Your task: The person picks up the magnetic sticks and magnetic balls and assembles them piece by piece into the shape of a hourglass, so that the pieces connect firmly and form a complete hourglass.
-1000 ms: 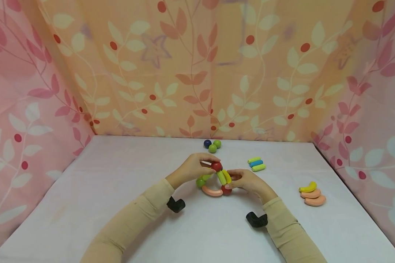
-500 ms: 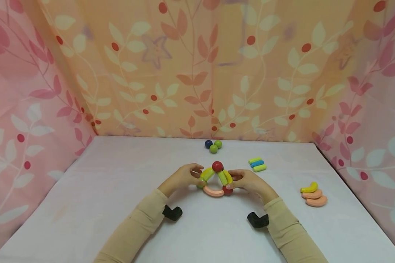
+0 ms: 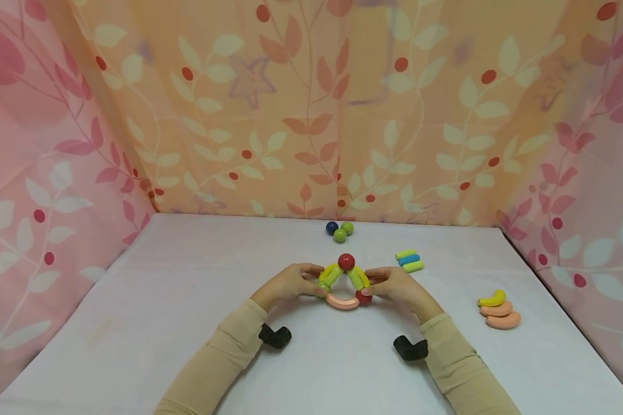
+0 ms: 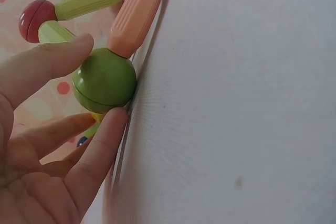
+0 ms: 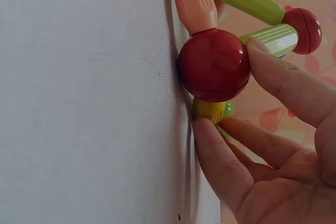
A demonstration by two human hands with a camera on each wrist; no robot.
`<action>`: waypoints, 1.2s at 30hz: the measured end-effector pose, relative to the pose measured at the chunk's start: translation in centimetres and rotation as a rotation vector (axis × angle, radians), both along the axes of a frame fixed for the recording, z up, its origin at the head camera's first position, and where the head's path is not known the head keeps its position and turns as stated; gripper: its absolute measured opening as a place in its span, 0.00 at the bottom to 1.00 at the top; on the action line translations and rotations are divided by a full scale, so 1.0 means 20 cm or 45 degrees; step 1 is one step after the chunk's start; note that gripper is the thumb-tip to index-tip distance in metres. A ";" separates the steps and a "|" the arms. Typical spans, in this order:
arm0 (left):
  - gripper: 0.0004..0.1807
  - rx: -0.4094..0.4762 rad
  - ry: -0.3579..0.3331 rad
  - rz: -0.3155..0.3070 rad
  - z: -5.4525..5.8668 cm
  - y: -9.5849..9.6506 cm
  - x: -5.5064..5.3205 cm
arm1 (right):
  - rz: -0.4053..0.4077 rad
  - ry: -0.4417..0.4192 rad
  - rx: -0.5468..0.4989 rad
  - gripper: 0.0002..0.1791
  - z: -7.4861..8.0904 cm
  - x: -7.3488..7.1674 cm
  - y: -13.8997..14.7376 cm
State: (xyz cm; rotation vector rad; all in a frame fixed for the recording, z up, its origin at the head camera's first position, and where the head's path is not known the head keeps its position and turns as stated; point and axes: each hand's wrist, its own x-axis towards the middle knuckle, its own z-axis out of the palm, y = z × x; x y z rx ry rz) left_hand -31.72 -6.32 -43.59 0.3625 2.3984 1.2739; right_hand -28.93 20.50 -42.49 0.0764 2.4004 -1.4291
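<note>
A small frame of magnetic balls and rods stands at the middle of the table, topped by a red ball (image 3: pixel 346 261). Two straight green rods slope down from that ball, and a curved peach rod (image 3: pixel 342 302) spans the front between the lower corners. My left hand (image 3: pixel 291 283) pinches the green ball (image 4: pixel 105 82) at the left corner between thumb and fingers. At the right corner, my right hand (image 3: pixel 396 286) holds the lower red ball (image 5: pixel 214 65), thumb against the green rod (image 5: pixel 273 40) and a fingertip by a yellow rod (image 5: pixel 209 109). The frame's back is partly hidden.
Behind the frame lie a dark blue ball (image 3: pixel 332 228) and two green balls (image 3: pixel 347 228). Three short straight rods (image 3: pixel 409 260) sit to the right. Farther right are a curved yellow rod (image 3: pixel 491 298) and two peach ones (image 3: pixel 503 320). Patterned cloth surrounds the table.
My left hand has let go of the top red ball and come down to the green ball at the left corner. The right hand keeps its place at the red corner ball.
</note>
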 end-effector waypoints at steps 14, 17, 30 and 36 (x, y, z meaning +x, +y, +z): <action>0.36 0.105 -0.050 0.008 -0.03 0.00 0.00 | -0.234 0.390 0.073 0.32 0.09 -0.02 0.26; 0.35 0.120 -0.070 0.027 -0.03 0.00 0.00 | -0.307 0.368 0.057 0.33 0.09 -0.03 0.35; 0.35 0.155 -0.091 0.029 -0.03 0.00 0.00 | -0.255 0.265 0.122 0.38 0.00 -0.07 0.51; 0.35 0.145 -0.101 0.024 -0.03 0.00 0.00 | -0.270 0.198 0.091 0.38 -0.02 -0.08 0.51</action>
